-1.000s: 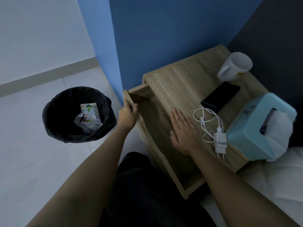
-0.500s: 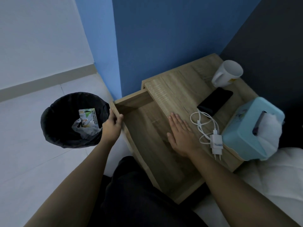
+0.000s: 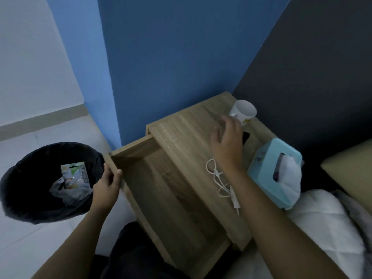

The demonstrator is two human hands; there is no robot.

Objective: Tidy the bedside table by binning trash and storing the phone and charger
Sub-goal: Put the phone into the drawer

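Note:
The wooden bedside table [image 3: 187, 125] has its drawer [image 3: 173, 198] pulled wide open, with nothing inside. My left hand [image 3: 105, 188] grips the drawer's front left corner. My right hand [image 3: 227, 143] hovers over the tabletop with fingers spread, holding nothing, and covers most of the black phone [image 3: 246, 136]. The white charger with its coiled cable [image 3: 221, 182] lies on the tabletop under my right forearm. A black bin [image 3: 26, 190] on the floor to the left holds crumpled wrappers [image 3: 70, 182].
A white mug [image 3: 242, 111] stands at the table's back right corner. A light blue tissue box [image 3: 275, 170] sits on the right edge, next to white bedding [image 3: 322, 218]. Blue wall rises behind the table.
The drawer has slid further out under my left hand. My right hand lifted off the tabletop and moved back toward the phone.

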